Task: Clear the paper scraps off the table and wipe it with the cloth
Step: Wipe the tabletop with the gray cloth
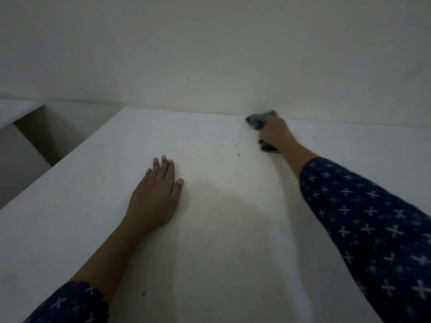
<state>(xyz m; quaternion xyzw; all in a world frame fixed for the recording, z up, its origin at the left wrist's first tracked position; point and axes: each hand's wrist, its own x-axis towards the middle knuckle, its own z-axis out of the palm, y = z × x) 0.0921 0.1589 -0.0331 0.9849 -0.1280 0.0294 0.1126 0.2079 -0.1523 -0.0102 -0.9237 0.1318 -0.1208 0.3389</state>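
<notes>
My right hand (276, 134) reaches out to the far right of the plain white table (221, 252), fingers clenched around a crumpled grey cloth (257, 121). The cloth bunches out past my knuckles and presses on the tabletop right where the far edge meets the pale wall (210, 54); it looks blurred. A darker bit of something shows under the heel of that hand, and I cannot tell whether it is more cloth or shadow. My left hand (155, 194) lies flat on the table nearer to me and to the left, palm down, fingers loosely together, holding nothing. Between my two hands, closer to the cloth, a scatter of small dark specks (238, 148) sits on the white surface. Both my arms wear dark blue sleeves (373, 229) printed with small white crosses. Beyond the table's left edge is a shadowed gap.
</notes>
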